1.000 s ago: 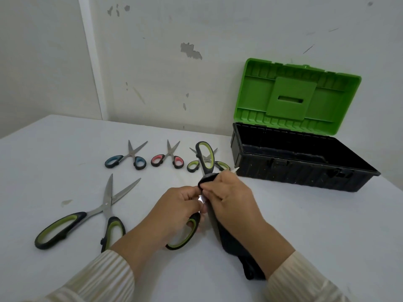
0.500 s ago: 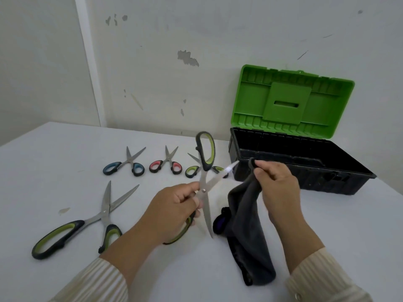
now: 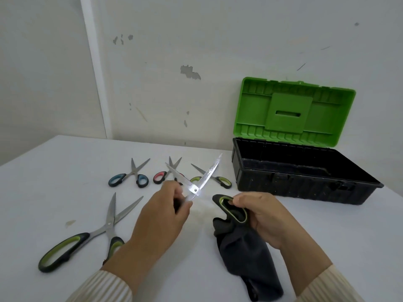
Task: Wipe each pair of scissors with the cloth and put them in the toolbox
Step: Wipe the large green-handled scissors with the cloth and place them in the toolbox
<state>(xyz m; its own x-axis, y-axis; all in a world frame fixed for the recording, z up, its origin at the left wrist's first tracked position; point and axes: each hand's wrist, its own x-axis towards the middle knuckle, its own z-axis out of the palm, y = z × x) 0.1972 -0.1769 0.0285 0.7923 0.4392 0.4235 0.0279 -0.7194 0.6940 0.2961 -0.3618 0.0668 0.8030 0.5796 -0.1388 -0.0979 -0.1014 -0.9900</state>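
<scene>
Meanwhile both hands [image 3: 161,216] clasp the open-bladed scissors [image 3: 201,182] and cloth [image 3: 244,256] beside the empty, open toolbox [image 3: 301,184].

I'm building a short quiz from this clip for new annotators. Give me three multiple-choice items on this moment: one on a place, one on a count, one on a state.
1. Where does the toolbox stand?
A. At the table's near left corner
B. On the table at the right, by the wall
C. On the floor

2. How many pairs of scissors lie on the table, untouched by either hand?
A. Two
B. Four
C. Six

3. How are the blades of the held scissors?
A. Spread open, tips pointing up and away
B. Closed together
C. Wrapped in the cloth

Answers:
1. B: its black base sits right of the row of small scissors, green lid raised toward the wall.
2. B: three small pairs in a row plus one large green-handled pair at left.
3. A: the blades cross at the pivot, while the cloth hangs from the right hand with one handle.
</scene>
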